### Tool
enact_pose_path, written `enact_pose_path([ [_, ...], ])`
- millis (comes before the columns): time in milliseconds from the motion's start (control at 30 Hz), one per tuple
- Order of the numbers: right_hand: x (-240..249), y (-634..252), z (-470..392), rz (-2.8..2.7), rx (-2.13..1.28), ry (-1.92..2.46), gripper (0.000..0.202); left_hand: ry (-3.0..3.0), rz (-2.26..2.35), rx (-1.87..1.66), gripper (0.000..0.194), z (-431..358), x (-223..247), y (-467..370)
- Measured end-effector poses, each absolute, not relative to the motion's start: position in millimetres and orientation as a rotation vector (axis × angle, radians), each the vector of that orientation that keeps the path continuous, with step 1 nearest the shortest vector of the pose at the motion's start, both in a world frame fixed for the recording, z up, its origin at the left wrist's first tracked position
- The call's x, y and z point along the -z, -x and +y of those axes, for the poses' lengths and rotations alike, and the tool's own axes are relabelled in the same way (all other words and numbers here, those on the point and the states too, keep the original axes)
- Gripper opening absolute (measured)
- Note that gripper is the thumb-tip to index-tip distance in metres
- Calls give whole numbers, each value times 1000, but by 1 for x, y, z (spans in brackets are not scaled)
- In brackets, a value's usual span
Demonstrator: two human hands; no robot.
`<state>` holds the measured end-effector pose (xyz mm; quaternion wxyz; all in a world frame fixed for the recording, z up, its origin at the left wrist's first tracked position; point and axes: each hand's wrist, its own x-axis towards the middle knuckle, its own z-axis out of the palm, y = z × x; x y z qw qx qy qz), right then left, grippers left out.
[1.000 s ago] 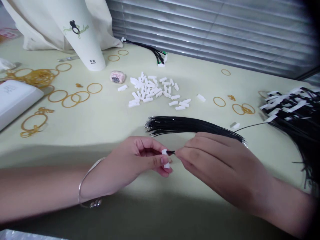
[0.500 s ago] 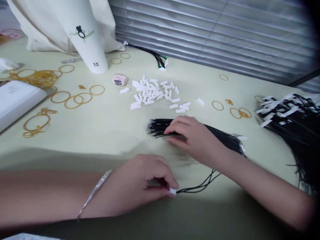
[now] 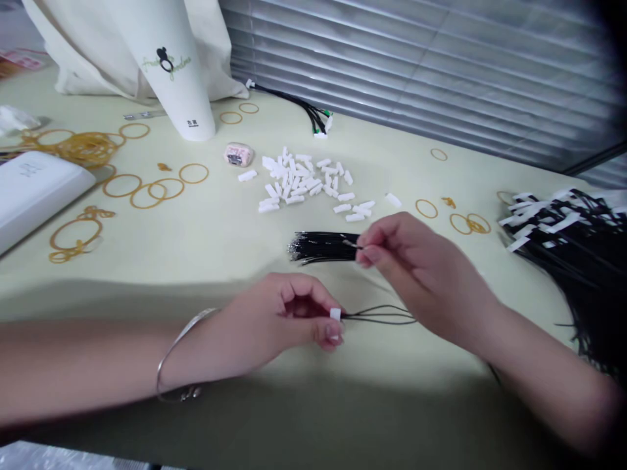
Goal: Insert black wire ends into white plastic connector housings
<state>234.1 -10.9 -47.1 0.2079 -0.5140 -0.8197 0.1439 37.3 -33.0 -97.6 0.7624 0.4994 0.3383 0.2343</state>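
- While a white connector (image 3: 335, 314) is pinched between the thumb and fingers of the left hand (image 3: 294, 316), nearer the wearer than the wire bundle (image 3: 323, 247), its wired side is turned rightward, apparently so that this side is left uncovered.
- From that connector, thin black leads (image 3: 375, 307) are run toward the right hand (image 3: 431, 277) and lost behind it; whether they are gripped there cannot be told.
- Now the right hand: in front of the wire bundle, a single wire (image 3: 351, 243) is pinched between thumb and fingertips, its silvery tip left jutting out, probably so that the end can be steered finely.
- And the wire bundle itself: laid flat, its left ends roughly lined up, its right part hidden by the hand; single wires are likely made easier to pick that way.
- Beyond the wire bundle, loose white connectors (image 3: 294, 176) are heaped, presumably for easy reach; well to its right, wired pieces (image 3: 582, 274) are piled, perhaps to be kept apart.
- Containers next: far beyond and left of the wire bundle, a white tumbler (image 3: 183, 91) is stood before a cloth bag (image 3: 83, 59); the contents of neither are shown.
- Well left of the wire bundle, a white box (image 3: 44, 192) is set, its inside unseen.
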Motion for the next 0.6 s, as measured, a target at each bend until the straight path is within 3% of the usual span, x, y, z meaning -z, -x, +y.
enact_pose_path([
  [167,18,-239,-33,-2329,-537,1478,11,-832,671,-653,12,-28,101,-39],
  [367,28,-230,-41,-2511,-419,1571,19,-775,640,-683,10,-27,101,-40],
  [600,31,-227,-40,-2603,-554,1690,22,-757,654,-694,7,-27,98,-41],
])
